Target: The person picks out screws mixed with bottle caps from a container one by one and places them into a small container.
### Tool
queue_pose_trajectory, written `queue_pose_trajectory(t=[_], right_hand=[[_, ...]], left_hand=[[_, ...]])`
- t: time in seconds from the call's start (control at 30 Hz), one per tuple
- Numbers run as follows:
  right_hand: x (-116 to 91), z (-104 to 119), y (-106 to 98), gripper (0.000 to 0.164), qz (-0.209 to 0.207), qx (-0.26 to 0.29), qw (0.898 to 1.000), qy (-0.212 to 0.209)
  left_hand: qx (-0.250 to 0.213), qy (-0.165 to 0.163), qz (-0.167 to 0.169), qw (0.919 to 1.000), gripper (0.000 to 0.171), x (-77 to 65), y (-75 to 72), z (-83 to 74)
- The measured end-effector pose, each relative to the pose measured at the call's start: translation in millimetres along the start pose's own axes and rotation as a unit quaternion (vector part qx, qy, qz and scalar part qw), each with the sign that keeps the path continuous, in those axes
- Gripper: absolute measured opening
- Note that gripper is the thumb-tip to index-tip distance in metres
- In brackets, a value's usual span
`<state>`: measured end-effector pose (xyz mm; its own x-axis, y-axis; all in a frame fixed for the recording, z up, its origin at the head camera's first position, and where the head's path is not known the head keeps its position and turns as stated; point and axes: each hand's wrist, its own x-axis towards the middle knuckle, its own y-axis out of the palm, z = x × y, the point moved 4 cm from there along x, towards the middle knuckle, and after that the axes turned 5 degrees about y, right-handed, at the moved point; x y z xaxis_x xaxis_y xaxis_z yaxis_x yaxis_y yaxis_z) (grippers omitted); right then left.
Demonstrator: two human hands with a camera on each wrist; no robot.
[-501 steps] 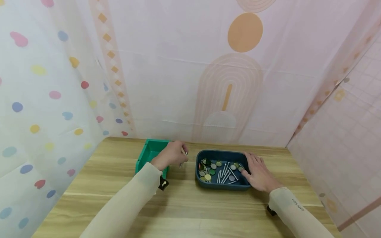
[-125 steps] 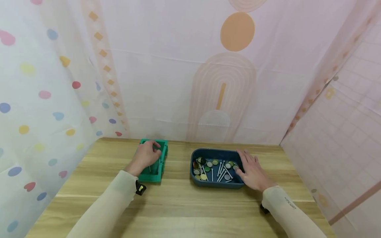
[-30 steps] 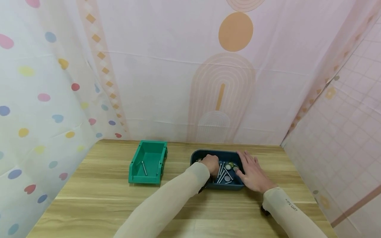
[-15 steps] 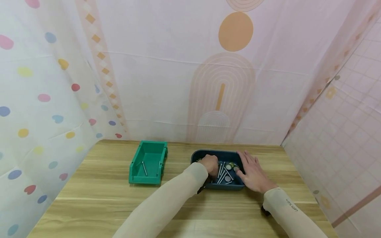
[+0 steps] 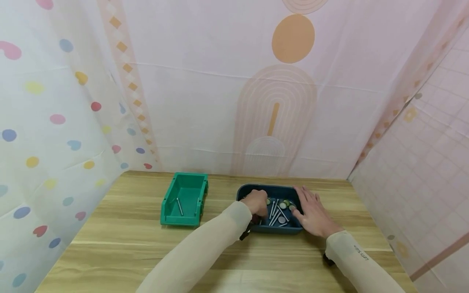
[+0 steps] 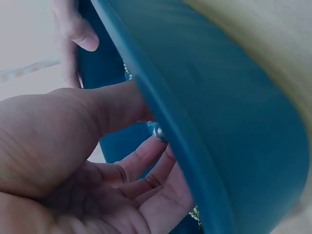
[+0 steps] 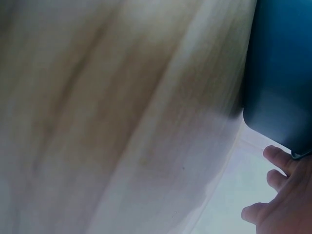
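My left hand point(image 5: 255, 202) reaches down into the left part of a dark blue box point(image 5: 276, 230). In the left wrist view its thumb and fingers close around the silver head of a screw point(image 6: 158, 132); the box wall hides most of the screw. Several long screws point(image 5: 275, 217) and bottle caps point(image 5: 283, 205) lie in the box to the right of that hand. My right hand point(image 5: 315, 215) holds the box at its right end, thumb over the rim on the inside, fingers outside along the wall.
A green open-front bin point(image 5: 180, 221) stands on the wooden table point(image 5: 121, 228) left of the box. Inside it lie a screw point(image 5: 180, 206) and part of another by its right wall. Patterned curtains point(image 5: 205, 101) hang behind the table and at both sides.
Earlier my left hand held a screw beside the green bin, then was over the bin; later it returned to the blue box. A screw now shows in the bin. My right hand stays at the box.
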<state>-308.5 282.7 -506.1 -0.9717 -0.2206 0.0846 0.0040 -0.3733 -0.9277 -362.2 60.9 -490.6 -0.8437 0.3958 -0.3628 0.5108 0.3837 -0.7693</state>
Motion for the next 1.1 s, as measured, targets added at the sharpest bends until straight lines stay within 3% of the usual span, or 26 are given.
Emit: queue_pose_trajectory(t=[0.23, 0.47, 0.53, 0.6, 0.63, 0.7, 0.93, 1.1], right_hand=[[-1.6, -0.2, 0.0, 0.081, -0.005, -0.004, 1.0, -0.003], [-3.3, 2.2, -1.5, 0.081, -0.007, -0.003, 1.0, -0.003], [-2.9, 2.8, -1.8, 0.081, -0.009, -0.002, 1.0, -0.004], [-2.5, 3.5, -2.1, 0.081, -0.01, 0.0, 1.0, -0.006], [-2.5, 3.8, -1.9, 0.081, -0.011, 0.0, 1.0, -0.007], [-2.6, 3.7, -1.7, 0.081, -0.01, 0.001, 1.0, -0.007], [-2.4, 2.1, -2.1, 0.08, -0.005, -0.009, 1.0, -0.003], [-2.9, 4.4, -3.0, 0.08, -0.002, -0.01, 1.0, -0.003]], left_hand=[[-0.04, 0.019, -0.002, 0.999, 0.02, 0.3, -1.2, 5.4], [-0.04, 0.035, -0.035, 0.998, 0.06, 3.7, -0.2, 9.6], [-0.047, 0.045, -0.043, 0.9969, 0.044, 6.4, -0.2, 11.9], [-0.052, 0.052, -0.045, 0.9963, 0.016, 5.7, -0.7, 13.4], [-0.061, 0.055, -0.044, 0.9957, 0.014, 3.2, -2.0, 13.8], [-0.066, 0.056, -0.041, 0.9954, 0.04, -3.7, -4.4, 13.7], [-0.093, 0.082, -0.053, 0.9908, 0.039, -65.0, -27.9, -4.9], [-0.108, 0.092, -0.074, 0.9871, 0.038, -83.8, -33.9, -2.9]])
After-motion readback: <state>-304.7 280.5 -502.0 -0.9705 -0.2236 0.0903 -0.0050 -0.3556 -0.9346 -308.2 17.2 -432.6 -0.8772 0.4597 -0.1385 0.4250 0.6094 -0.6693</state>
